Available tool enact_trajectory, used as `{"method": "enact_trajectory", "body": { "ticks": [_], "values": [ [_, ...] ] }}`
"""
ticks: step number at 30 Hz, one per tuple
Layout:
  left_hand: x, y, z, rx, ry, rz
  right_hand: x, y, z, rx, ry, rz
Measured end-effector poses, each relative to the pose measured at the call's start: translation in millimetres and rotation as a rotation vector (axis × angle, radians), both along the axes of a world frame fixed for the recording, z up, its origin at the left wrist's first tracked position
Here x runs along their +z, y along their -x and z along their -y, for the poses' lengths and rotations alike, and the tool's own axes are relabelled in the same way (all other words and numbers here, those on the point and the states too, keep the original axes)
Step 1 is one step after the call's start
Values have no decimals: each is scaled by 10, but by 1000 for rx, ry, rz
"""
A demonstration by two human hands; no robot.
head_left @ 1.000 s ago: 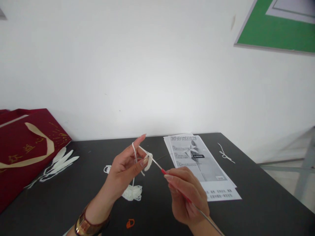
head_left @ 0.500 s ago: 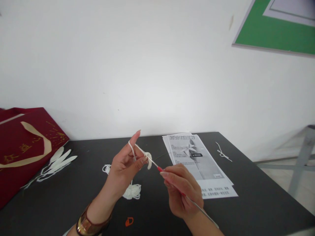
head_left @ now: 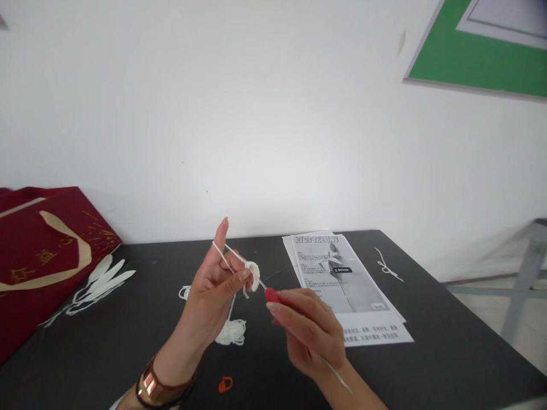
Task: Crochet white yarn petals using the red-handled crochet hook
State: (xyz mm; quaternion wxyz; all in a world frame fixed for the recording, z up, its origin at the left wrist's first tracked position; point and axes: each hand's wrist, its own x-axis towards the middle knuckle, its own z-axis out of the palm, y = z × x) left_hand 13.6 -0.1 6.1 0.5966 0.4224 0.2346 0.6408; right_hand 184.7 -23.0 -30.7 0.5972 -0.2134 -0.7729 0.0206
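Observation:
My left hand pinches a small white crochet piece between thumb and fingers, its index finger raised with white yarn looped over it. My right hand grips a crochet hook by its red handle; the thin metal shaft reaches up-left to the white piece. Where the hook tip meets the stitches is too small to tell. From my left hand the yarn runs down to a white yarn bundle on the black table. An orange stitch marker lies nearer the front edge.
Printed sheets lie behind my right hand. A knotted white yarn piece is farther right. At the left are white crocheted petals and a dark red bag. The white wall rises behind the table.
My left hand's index finger has straightened upward and moved slightly left. My right hand and the hook have shifted a little left, and the white piece has turned.

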Motion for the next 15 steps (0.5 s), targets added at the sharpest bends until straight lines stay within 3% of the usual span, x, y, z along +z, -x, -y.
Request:
{"method": "enact_trajectory", "body": {
  "ticks": [9, 15],
  "values": [
    [-9, 18, -10, -4, 17, 51, 13, 2, -41, 93, 86, -14],
    [-19, -19, 10, 30, -17, 76, 47, 13, -22, -55, -122, 174]
  ]
}}
